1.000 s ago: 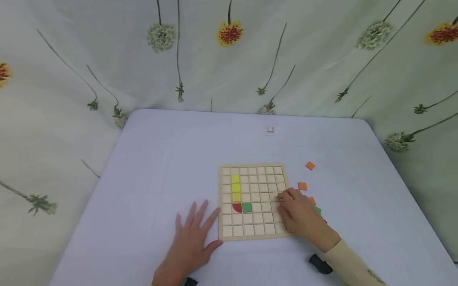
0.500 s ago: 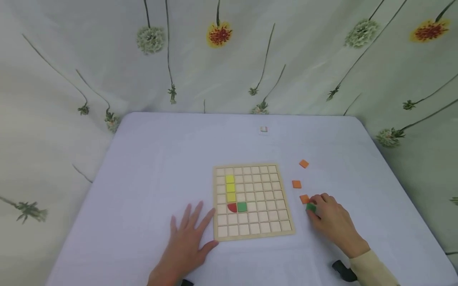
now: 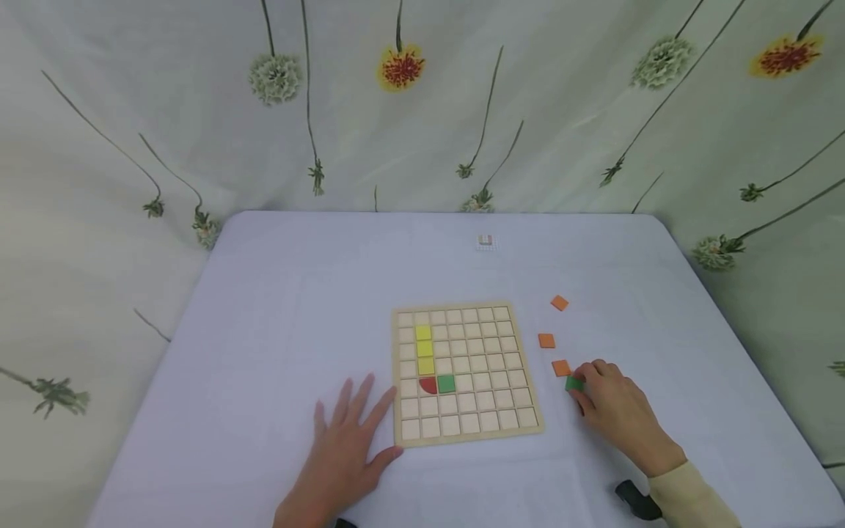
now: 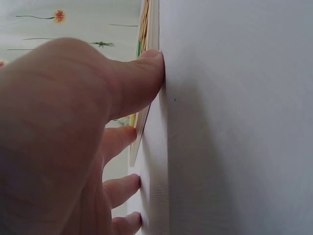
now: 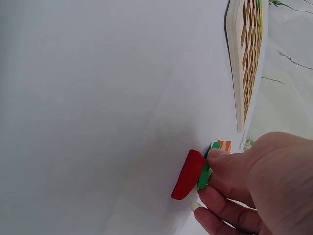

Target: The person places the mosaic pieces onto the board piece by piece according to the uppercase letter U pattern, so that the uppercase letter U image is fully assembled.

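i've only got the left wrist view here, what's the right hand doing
Observer: The right hand pinches a green tile between thumb and fingers, off to the right of the board.
Operator: ok anything lying next to that tile
Observer: Yes, the right wrist view shows a red piece close beside it; I can't tell whether the two touch.
Operator: and how many orange ones out there
Observer: Three orange tiles show in the head view, all off the board on its right side.
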`<state>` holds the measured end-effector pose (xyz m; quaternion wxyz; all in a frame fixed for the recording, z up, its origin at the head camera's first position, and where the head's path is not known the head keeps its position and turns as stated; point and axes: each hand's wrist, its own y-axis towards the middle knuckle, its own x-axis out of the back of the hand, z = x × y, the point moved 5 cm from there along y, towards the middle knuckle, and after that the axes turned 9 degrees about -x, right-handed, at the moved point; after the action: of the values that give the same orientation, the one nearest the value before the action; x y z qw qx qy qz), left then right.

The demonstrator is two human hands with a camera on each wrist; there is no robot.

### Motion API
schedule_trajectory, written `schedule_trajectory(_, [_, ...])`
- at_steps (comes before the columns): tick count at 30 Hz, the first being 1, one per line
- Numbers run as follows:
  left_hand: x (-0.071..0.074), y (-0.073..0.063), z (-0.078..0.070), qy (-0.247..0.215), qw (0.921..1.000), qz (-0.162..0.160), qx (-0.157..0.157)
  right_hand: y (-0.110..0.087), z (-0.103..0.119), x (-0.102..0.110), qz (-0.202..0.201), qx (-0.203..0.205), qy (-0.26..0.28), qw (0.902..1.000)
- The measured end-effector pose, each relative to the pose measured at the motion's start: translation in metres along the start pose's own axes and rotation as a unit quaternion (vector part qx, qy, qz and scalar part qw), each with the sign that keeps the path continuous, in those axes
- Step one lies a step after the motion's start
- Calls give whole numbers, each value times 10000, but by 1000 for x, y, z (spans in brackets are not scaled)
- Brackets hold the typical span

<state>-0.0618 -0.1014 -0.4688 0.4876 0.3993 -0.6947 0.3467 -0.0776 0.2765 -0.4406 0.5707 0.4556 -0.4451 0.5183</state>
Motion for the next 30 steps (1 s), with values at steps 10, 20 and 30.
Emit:
schedule_trajectory(10, [4,-2,1,-40,10000,-42,-2,6,22,7,-442,430,184,9979])
schedule_trajectory(20, [2,-2,1,-96,9999,4,38,19,80,2,-595,1243,430,9895])
schedule_trajectory(30, [0,-2,0,-160,9998,66,105,26,133,-16,-86,1743,557,9831])
